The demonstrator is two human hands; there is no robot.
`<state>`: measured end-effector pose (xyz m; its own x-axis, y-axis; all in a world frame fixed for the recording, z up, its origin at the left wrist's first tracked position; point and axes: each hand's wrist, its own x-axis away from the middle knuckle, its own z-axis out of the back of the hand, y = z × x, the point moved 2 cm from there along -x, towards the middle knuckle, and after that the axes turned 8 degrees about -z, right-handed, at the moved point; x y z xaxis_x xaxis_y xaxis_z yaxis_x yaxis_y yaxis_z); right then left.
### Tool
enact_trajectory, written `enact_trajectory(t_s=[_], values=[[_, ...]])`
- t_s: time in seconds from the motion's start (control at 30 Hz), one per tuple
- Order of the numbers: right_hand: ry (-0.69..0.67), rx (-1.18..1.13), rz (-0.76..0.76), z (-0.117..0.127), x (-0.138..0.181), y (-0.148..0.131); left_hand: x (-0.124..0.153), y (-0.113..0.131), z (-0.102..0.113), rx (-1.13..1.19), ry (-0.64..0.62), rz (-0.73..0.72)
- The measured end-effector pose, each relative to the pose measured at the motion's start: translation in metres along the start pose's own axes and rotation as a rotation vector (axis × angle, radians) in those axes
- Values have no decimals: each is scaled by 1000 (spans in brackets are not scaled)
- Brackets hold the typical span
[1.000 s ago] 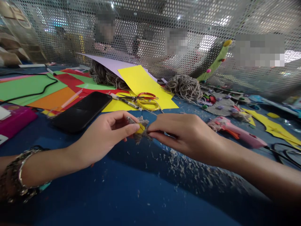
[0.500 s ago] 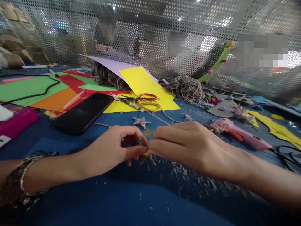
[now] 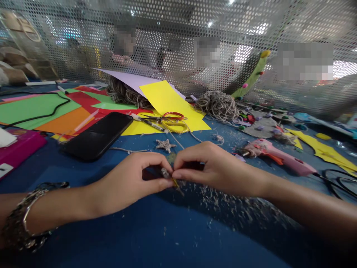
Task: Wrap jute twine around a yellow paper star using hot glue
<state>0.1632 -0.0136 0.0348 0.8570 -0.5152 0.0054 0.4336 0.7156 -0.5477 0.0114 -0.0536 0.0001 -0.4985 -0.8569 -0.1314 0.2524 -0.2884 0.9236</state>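
My left hand (image 3: 134, 182) and my right hand (image 3: 212, 165) meet fingertip to fingertip over the blue table (image 3: 139, 230). Both pinch a small twine-wrapped yellow piece (image 3: 170, 178), mostly hidden by the fingers. A finished twine star (image 3: 165, 145) lies on the table just beyond them. A strand of twine (image 3: 184, 136) runs from there back toward the scissors (image 3: 170, 121). Twine scraps (image 3: 223, 201) litter the table under my right wrist.
A black phone (image 3: 97, 136) lies to the left, a pink glue gun (image 3: 276, 154) to the right. Coloured paper sheets (image 3: 55, 108), a yellow sheet (image 3: 167, 100) and balls of twine (image 3: 219, 104) lie behind. A perforated metal screen (image 3: 178, 44) closes the back, with people beyond it.
Both hands came down from above the table toward its surface and nearer me, still pinching the small piece. The twine star on the table has come into view.
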Motion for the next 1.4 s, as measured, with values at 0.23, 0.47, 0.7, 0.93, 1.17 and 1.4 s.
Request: enact_trajectory(t_s=[0.23, 0.47, 0.7, 0.93, 1.17, 1.4], values=[[124, -69, 16, 0, -1, 6, -3, -1, 5, 151, 73, 55], [361, 261, 218, -2, 0, 5, -7, -8, 11, 337, 233, 67], [369, 762, 304, -1, 7, -1, -8, -9, 14, 289, 284, 105], [379, 850, 398, 0, 8, -12, -7, -8, 11, 192, 219, 127], [313, 768, 391, 1, 9, -17, -7, -4, 4, 222, 96, 188], [148, 466, 246, 2, 7, -9, -6, -3, 0, 172, 42, 180]])
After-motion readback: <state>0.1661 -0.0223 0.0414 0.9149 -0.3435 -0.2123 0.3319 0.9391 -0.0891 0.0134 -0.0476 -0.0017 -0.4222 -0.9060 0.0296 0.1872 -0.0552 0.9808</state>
